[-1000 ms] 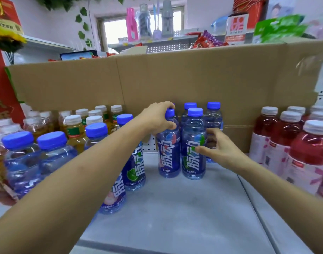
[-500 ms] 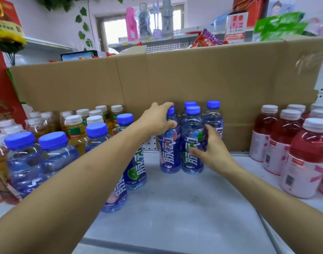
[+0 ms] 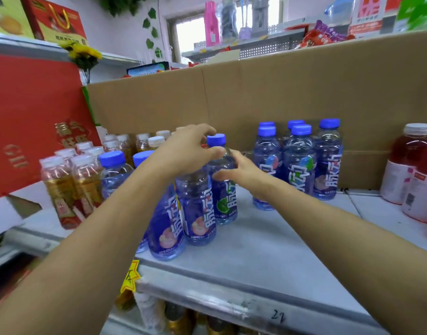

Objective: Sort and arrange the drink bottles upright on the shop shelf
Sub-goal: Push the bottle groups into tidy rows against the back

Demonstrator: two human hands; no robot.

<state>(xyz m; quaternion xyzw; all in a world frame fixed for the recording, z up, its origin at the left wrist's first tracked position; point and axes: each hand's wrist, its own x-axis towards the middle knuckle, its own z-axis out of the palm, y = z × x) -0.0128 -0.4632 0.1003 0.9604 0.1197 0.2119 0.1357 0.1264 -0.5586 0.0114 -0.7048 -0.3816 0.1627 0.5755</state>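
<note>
Amber tea bottles (image 3: pixel 69 187) with white caps stand packed at the left end of the grey shop shelf (image 3: pixel 268 250). They are apparently already grouped by kind. Just beside them is an untidy knot of blue-capped bottles (image 3: pixel 113 170), with two peach-label bottles (image 3: pixel 200 213) at its front. They look to lean, though the wide lens may account for that.

The person's left hand (image 3: pixel 183 153) reaches over this knot, its thumb and curled fingers closed on the neck of the lime-label bottle (image 3: pixel 225 201) just under the blue cap. That bottle stands upright with its base on the shelf, touching the peach-label pair. The right hand (image 3: pixel 244 170) meets it from the other side, with the thumb in front and the fingers tucked behind the bottle's shoulder. Both hands hold the same bottle.

Further right, a tidy block of blue bottles (image 3: pixel 297 165) stands upright against the cardboard backing (image 3: pixel 304 93), well apart from the knot. Red drinks (image 3: pixel 411 165) line the far right.

The job looks about half done. The lime-label bottle and the blue-capped ones behind the left arm appear yet to join the tidy block.
</note>
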